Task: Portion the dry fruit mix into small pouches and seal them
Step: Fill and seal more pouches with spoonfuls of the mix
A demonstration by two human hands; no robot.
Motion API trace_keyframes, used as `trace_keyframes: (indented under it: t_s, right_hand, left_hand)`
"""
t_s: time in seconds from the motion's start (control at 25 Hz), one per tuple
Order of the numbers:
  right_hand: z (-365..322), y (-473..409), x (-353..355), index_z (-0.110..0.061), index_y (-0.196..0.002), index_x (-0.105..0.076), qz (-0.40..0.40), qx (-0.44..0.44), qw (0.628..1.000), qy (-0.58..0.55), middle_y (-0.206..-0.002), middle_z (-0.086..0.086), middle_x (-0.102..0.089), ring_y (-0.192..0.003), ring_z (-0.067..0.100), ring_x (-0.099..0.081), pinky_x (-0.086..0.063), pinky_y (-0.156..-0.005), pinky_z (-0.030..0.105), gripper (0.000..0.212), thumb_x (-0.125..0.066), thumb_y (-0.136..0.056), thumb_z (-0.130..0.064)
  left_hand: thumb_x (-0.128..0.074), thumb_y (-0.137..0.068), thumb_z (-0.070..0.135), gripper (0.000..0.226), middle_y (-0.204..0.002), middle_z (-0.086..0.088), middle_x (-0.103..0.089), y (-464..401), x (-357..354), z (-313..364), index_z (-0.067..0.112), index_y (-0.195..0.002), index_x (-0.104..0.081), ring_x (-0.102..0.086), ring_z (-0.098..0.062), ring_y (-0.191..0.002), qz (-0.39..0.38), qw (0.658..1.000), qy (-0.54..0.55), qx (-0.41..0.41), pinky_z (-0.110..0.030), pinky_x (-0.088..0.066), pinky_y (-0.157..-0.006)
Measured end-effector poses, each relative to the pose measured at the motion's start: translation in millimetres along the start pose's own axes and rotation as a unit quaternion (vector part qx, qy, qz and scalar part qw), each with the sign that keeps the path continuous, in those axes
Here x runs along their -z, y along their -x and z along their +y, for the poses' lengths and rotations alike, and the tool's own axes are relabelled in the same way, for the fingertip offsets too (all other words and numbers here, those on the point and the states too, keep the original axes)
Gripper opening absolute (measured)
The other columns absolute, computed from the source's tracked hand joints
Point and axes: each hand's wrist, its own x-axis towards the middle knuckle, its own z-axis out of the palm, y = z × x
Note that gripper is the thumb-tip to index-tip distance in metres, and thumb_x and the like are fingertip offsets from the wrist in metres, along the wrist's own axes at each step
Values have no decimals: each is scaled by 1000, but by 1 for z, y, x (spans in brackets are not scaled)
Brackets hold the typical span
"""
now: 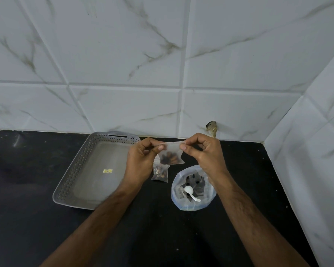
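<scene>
Over the black counter (pixel 37 218), the left hand (pixel 141 160) and right hand (pixel 202 153) each pinch a top corner of a filled pouch (pixel 171 156) held up between them, apparently sealing it, so next the fingers likely must press along the strip.

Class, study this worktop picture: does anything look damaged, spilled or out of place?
Yes. Behind the right hand, a broken hole shows in the wall tile at countertop level, with something brownish sticking out of it. Pale specks are scattered on the black countertop. One filled pouch lies beside the grey tray, not in it.
</scene>
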Motion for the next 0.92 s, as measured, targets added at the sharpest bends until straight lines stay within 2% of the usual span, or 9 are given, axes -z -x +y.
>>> trace_keyframes:
  t_s: [0.08, 0.2, 0.36, 0.44, 0.52, 0.68, 0.84, 0.92]
  right_hand:
    - [6, -2, -1, -17, -81, -75, -1, -8, 1000, -4, -84, 2, -76, -89, 25, -72, -60, -88, 41, 12, -82, -81, -7]
    - [19, -5, -3, -19, -80, -75, 0, -17, 1000, -6, -85, 1, -76, -91, 25, -72, -59, -88, 39, 14, -82, -82, -7]
    - [42, -19, -13, -19, -84, -74, -17, -34, 999, 35, -86, -1, -74, -88, 16, -71, -58, -83, 31, 10, -81, -84, -12]
    - [57, -28, -15, -20, -87, -72, -66, -46, 992, 98, -87, -2, -73, -85, 14, -69, -56, -81, 28, 10, -80, -85, -15]
    - [71, -34, -18, -19, -90, -71, -132, -54, 976, 165, -90, -2, -73, -88, 14, -70, -57, -84, 30, 8, -78, -87, -16]
    - [91, -51, -25, -18, -94, -70, -217, -86, 936, 265, -93, -3, -73, -90, 11, -69, -57, -91, 37, 7, -75, -89, -17]
    - [113, -65, -37, -22, -92, -69, -288, -103, 878, 369, -93, -6, -71, -89, 12, -68, -56, -92, 44, 8, -76, -87, -22]
    - [121, -70, -43, -22, -92, -69, -305, -118, 856, 400, -93, -8, -70, -90, 13, -68, -55, -93, 45, 8, -75, -86, -23]
  left_hand:
    - [-70, -89, -3, 22, -78, 14, -72, 0, 2, -8, 17, -80, -69, -69, -5, -80, 10, 1000, -9, 6, -19, -53, -74]
    - [-78, -83, -1, 19, -74, 6, -71, -4, 6, -19, 12, -75, -67, -69, -13, -76, 31, 999, 7, 31, -25, -56, -71]
    - [-73, -87, -3, 8, -78, 1, -72, -9, 15, -38, 2, -82, -69, -67, -2, -73, 26, 998, -2, 58, -16, -53, -70]
    - [-69, -92, 0, 10, -83, 4, -72, -8, 19, -55, 9, -88, -71, -67, 2, -76, 5, 995, -39, 96, -13, -51, -71]
    - [-63, -97, 4, 10, -92, 4, -71, -4, 20, -76, 13, -95, -68, -67, 2, -85, -3, 989, -71, 132, -14, -51, -75]
    - [-56, -102, 12, 7, -107, -4, -67, 4, 12, -115, 12, -106, -62, -66, -16, -101, -5, 973, -94, 210, -25, -55, -79]
    - [-53, -103, 18, 8, -102, 3, -65, 8, 10, -146, 20, -106, -60, -65, -12, -97, -21, 953, -230, 197, -38, -60, -85]
    - [-53, -103, 21, 7, -104, 3, -65, 7, 8, -156, 23, -105, -59, -65, -12, -99, -25, 943, -263, 204, -40, -60, -87]
